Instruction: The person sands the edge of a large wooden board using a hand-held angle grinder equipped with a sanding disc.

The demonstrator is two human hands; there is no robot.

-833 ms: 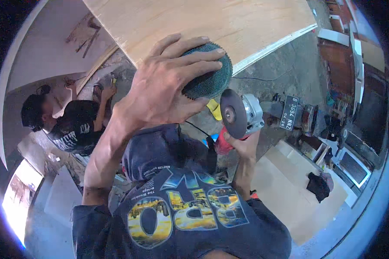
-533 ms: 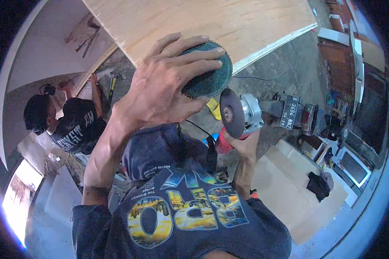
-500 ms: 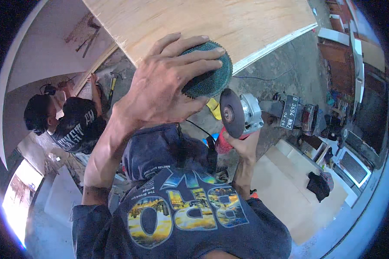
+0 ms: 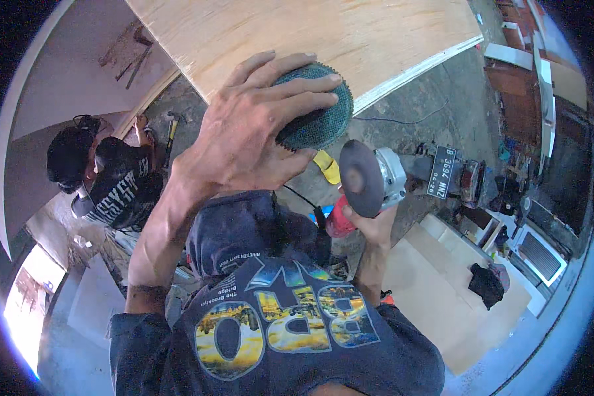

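Observation:
My left hand point(image 4: 244, 125) grips a round dark green mesh abrasive disc point(image 4: 320, 122) with a toothed rim, fingers spread over its face and the thumb near its lower edge. The disc is in front of the corner of a plywood board point(image 4: 310, 39). Lower right, my right hand point(image 4: 376, 231) is closed around the red body of an angle grinder point(image 4: 391, 178) with a silver head. Fitted on the grinder is a brown-grey disc point(image 4: 360, 178), smeared at its centre. The two discs are apart. Part of my right hand is hidden by the grinder.
At left another person point(image 4: 122, 171) in black crouches by a board edge, near a hammer point(image 4: 171, 135). A yellow object point(image 4: 327, 167) lies on the floor below the green disc. Right are a vehicle's rear with a plate point(image 4: 442, 171), flat panels point(image 4: 468, 290) and a dark cloth point(image 4: 487, 287).
The grinder has turned slightly and its disc has shifted a little right and down, its centre now blurred. My left hand barely moves. The other person has shifted to the right.

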